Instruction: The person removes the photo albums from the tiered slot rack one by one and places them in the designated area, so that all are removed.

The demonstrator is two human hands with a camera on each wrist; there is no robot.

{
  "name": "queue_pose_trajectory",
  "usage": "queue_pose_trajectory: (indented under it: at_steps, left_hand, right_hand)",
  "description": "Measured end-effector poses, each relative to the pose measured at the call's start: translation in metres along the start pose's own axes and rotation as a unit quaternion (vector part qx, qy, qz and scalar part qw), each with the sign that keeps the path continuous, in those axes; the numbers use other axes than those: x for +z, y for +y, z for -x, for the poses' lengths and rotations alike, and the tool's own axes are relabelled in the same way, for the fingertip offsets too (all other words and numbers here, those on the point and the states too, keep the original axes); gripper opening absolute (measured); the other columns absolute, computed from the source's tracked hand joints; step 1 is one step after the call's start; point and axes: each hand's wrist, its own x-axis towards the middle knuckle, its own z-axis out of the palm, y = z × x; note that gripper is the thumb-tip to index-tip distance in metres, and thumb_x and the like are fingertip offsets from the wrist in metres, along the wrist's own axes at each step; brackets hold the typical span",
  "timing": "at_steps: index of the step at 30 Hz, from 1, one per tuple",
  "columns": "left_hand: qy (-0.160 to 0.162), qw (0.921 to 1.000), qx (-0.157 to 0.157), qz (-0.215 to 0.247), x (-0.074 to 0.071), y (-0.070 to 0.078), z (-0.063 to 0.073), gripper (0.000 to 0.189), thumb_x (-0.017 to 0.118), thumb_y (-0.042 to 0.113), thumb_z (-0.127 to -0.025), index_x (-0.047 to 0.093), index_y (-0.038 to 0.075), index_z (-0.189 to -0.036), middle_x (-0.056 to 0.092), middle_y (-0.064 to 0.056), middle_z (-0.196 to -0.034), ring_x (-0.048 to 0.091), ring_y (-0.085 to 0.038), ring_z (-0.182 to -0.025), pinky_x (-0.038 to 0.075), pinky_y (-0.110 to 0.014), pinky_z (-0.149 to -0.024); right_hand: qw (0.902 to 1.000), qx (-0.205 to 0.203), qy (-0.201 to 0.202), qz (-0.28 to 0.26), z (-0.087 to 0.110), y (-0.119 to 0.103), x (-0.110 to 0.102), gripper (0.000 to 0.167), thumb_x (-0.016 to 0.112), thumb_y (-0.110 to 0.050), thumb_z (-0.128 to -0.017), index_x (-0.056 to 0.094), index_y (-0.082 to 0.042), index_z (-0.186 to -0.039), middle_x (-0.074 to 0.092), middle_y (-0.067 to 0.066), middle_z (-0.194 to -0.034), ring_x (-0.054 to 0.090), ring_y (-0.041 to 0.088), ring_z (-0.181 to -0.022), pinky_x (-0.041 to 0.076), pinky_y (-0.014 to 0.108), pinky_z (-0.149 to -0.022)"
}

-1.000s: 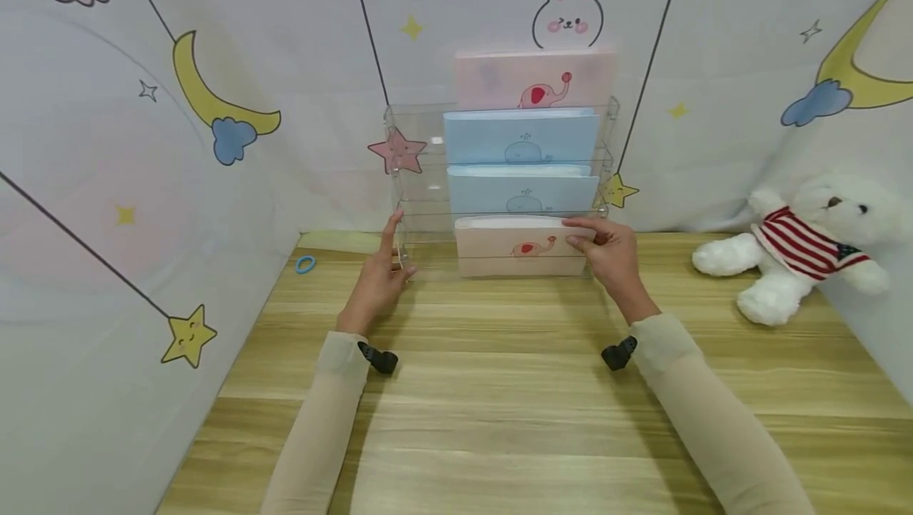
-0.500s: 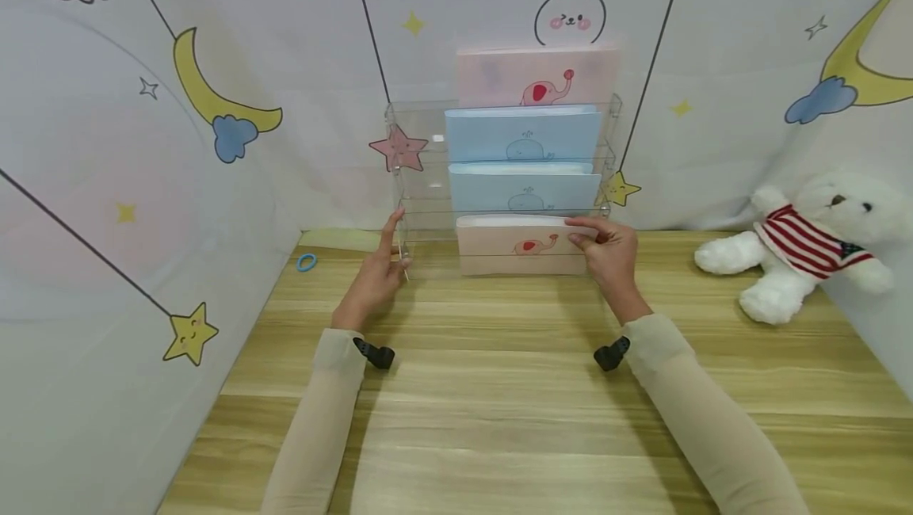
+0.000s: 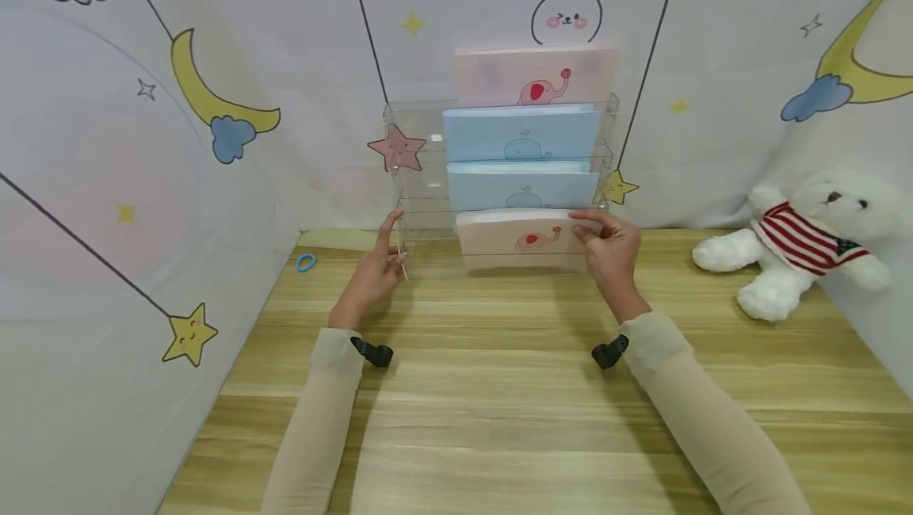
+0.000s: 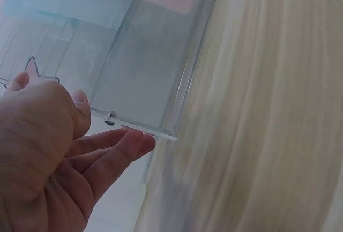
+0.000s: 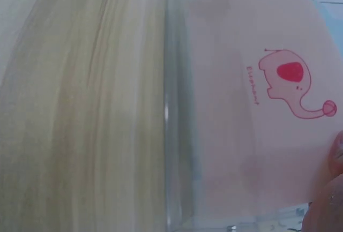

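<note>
A clear tiered rack [image 3: 431, 271] stands at the back of the table, holding notebooks in its tiers. In the lowest tier is a pink notebook [image 3: 499, 238] with an elephant drawing, slightly raised and tilted. Its upper right corner is pinched between thumb and index finger of my right hand [image 3: 612, 249]; only fingertips show at the right wrist view's edge. My left hand [image 3: 371, 273] grips the rack's left side near the bottom, index finger pointing up along it. Above are two blue whale notebooks [image 3: 481, 135] and, topmost, another pink elephant notebook [image 3: 492, 78].
A white teddy bear [image 3: 806, 238] in a striped shirt sits at the back right. A blue ring [image 3: 305, 263] lies on the wooden table [image 3: 485, 420] to the left. A patterned cloth [image 3: 314, 150] hangs right behind the rack.
The right hand has lifted the lowest pink notebook slightly, and it now tilts up to the right. The left hand has shifted slightly left at the rack's side.
</note>
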Motion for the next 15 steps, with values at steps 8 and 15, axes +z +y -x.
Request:
queue_pose_trajectory:
  at_steps: [8,15]
  left_hand:
    - [0.003,1.0000,-0.001,0.004,0.000,-0.001,-0.001,0.087,0.054,-0.003,-0.108,0.009,0.038,-0.170,0.072,-0.035,-0.126,0.072,-0.042,-0.124,0.057,-0.043,-0.078]
    - [0.003,1.0000,-0.005,0.005,0.001,-0.002,-0.001,0.085,0.054,-0.001,-0.109,0.010,0.040,-0.170,0.074,-0.033,-0.123,0.073,-0.041,-0.123,0.058,-0.045,-0.079]
  right_hand:
    - [0.9993,-0.018,0.018,-0.029,-0.004,-0.020,0.001,0.011,0.082,-0.001,-0.093,0.087,-0.007,-0.101,0.079,-0.018,-0.088,0.021,0.002,-0.044,0.020,0.021,-0.045]
    - [0.9978,-0.033,0.032,-0.048,-0.005,-0.038,0.003,0.012,0.085,-0.001,-0.090,0.088,-0.009,-0.099,0.084,-0.004,-0.094,0.037,0.001,-0.045,0.023,0.019,-0.045]
